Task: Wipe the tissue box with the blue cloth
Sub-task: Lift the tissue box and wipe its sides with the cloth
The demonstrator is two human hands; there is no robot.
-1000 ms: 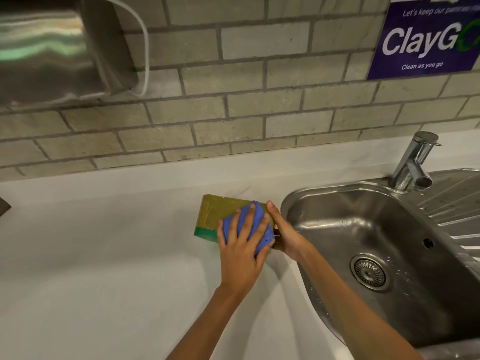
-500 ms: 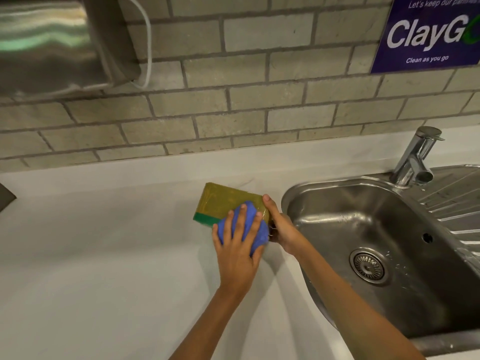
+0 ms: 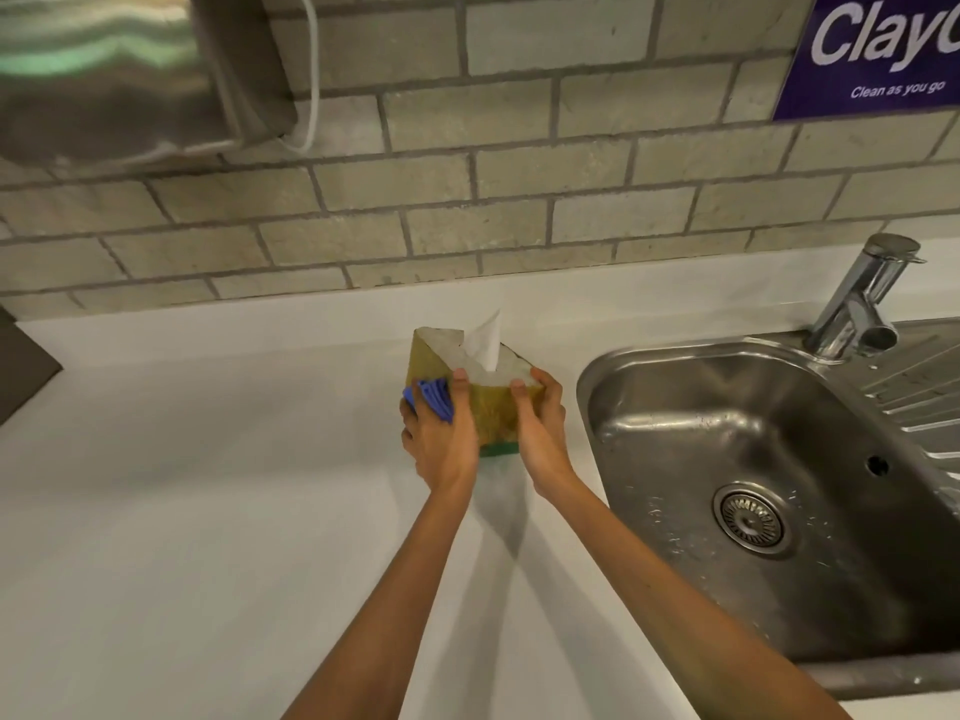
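Observation:
The tissue box (image 3: 491,415), olive-gold with a green band at its bottom, is tilted with one corner towards me and held between both hands above the white counter (image 3: 182,511). Its pale top faces up and a white tissue (image 3: 485,337) sticks out of it. My left hand (image 3: 439,439) presses the bunched blue cloth (image 3: 431,394) against the box's left side. My right hand (image 3: 540,428) grips the box's right side, fingers over the top edge.
A steel sink (image 3: 753,485) with a drain lies right beside the box on the right, its tap (image 3: 860,298) at the back. A brick wall runs behind the counter. A steel dispenser (image 3: 119,70) hangs at upper left, a purple sign (image 3: 878,49) at upper right.
The box has been turned from lying flat to tilted, its top and tissue now showing. The cloth has gone from the near face to the left side. The right hand has shifted its grip.

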